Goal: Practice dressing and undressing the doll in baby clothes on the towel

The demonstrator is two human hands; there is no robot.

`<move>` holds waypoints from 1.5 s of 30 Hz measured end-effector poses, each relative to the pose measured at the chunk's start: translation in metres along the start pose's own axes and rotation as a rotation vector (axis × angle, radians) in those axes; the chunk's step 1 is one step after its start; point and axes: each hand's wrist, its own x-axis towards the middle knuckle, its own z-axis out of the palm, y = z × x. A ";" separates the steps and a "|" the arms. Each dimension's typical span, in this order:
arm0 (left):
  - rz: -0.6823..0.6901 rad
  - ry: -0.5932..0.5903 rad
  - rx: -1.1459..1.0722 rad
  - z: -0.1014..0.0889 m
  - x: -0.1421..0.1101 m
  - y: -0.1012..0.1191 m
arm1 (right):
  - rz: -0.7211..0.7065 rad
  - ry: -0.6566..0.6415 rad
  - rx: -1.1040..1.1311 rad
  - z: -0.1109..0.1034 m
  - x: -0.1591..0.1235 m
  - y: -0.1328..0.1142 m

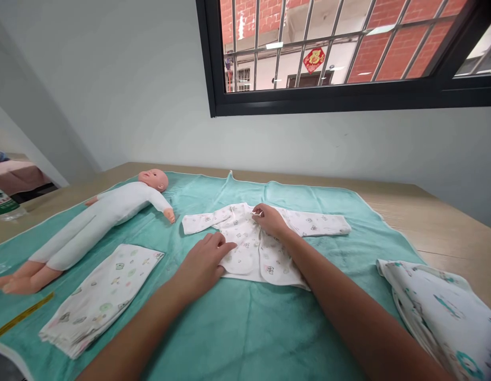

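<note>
A small white baby jacket (241, 241) with a tiny print lies flat, sleeves spread to both sides, its front edges meeting near the middle. My right hand (270, 219) is at the neckline, thumb and fingers pinched on the collar edge. At the jacket's lower left side rests my left hand (203, 259), thumb stretched out over the cloth and fingers loosely bent. Under everything is a turquoise towel (309, 317). To the left, a baby doll (110, 211) in a white bodysuit lies on its back, head toward the wall.
A folded printed cloth (102, 296) lies left of my arm, near a yellow measuring tape (23, 317). Another folded printed cloth (439, 312) sits at the right. A plastic bottle (5, 203) lies at the far left. Behind the wooden table (436, 227) are a wall and barred window.
</note>
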 end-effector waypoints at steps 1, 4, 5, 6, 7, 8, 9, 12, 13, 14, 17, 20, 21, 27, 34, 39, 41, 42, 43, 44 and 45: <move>0.045 0.016 0.006 0.003 0.002 0.002 | 0.003 0.004 0.019 0.000 0.000 -0.001; 0.141 0.015 0.001 0.013 0.005 0.009 | 0.006 0.015 0.035 -0.001 -0.001 -0.002; 0.154 0.013 -0.023 0.015 0.005 0.011 | 0.004 0.018 0.028 0.000 -0.002 -0.002; 0.157 0.012 -0.068 0.017 0.005 0.013 | 0.002 0.022 0.019 0.000 -0.002 -0.002; 0.151 0.012 -0.128 0.018 0.005 0.014 | -0.002 0.025 0.010 0.000 -0.002 -0.002; 0.139 0.009 -0.198 0.019 0.005 0.014 | -0.008 0.030 0.003 0.000 -0.002 -0.002; 0.124 0.001 -0.269 0.019 0.004 0.014 | -0.016 0.035 -0.004 0.001 -0.002 -0.002; 0.087 -0.047 -0.420 0.015 0.003 0.011 | -0.041 0.047 -0.027 0.001 -0.002 0.000; 0.083 -0.072 -0.442 0.013 0.003 0.010 | -0.044 0.043 -0.044 0.001 -0.002 0.000; 0.086 -0.100 -0.451 0.011 0.003 0.009 | -0.048 0.036 -0.069 0.002 -0.002 0.000; 0.123 -0.159 -0.427 0.008 0.004 0.008 | -0.081 0.015 -0.159 0.002 -0.002 -0.001; 0.125 -0.149 -0.367 0.009 0.004 0.009 | -0.132 0.021 -0.204 0.003 -0.003 -0.001; 0.122 -0.139 -0.345 0.010 0.005 0.009 | -0.142 0.024 -0.213 0.003 -0.003 -0.001; 0.212 0.064 -0.274 0.020 0.006 0.010 | -0.157 0.023 -0.274 0.005 -0.003 -0.001; 0.341 -0.049 -0.230 0.022 0.003 0.028 | -0.066 0.003 -0.078 0.002 0.001 0.001; 0.334 -0.191 -0.176 0.025 0.002 0.034 | -0.041 0.073 0.068 0.000 -0.001 -0.002; 0.319 -0.178 -0.161 0.027 0.002 0.034 | -0.014 0.103 0.104 -0.003 -0.003 -0.005; 0.319 -0.162 -0.155 0.028 0.002 0.034 | -0.003 0.104 0.116 -0.003 -0.003 -0.006; 0.322 -0.144 -0.149 0.029 0.003 0.034 | 0.010 0.098 0.132 -0.004 -0.004 -0.008; 0.324 -0.124 -0.143 0.030 0.004 0.035 | 0.027 0.090 0.155 -0.005 -0.004 -0.008; 0.323 -0.102 -0.139 0.031 0.005 0.035 | 0.047 0.081 0.187 -0.005 -0.004 -0.008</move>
